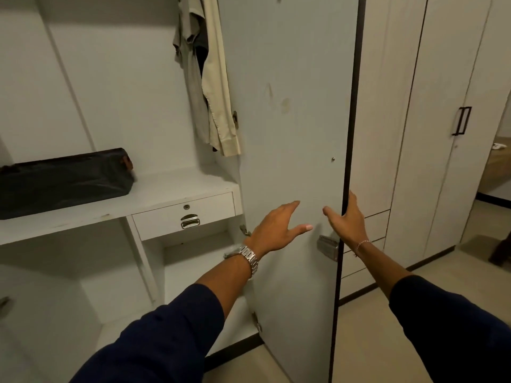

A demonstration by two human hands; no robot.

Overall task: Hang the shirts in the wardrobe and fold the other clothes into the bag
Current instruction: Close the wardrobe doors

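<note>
Shirts: 2 hang inside the open white laminate wardrobe (116, 78), a grey-green short-sleeved shirt (188, 51) and a cream long-sleeved shirt (218, 87), side by side at the compartment's right, just beside the door's hinge edge. Bags: 1, a black zipped fabric bag (63, 181), lying on the white shelf (166, 197) w/ 1 small white drawer (185, 217) under it. Hands: 2, both reaching fwd, dark blue sleeves. Left hand (276, 228), fingers straight and spread, grasps nothing, held at the inner face of the open white wardrobe door (293, 106); silver metal watch (249, 258) on the wrist. Right hand (348, 219) has its fingers wrapped round the door's dark edge, thumb on the inner face; thin bracelet (362, 244) on the wrist. Closed wardrobe doors to the right, beige tile floor (367, 341) below.
</note>
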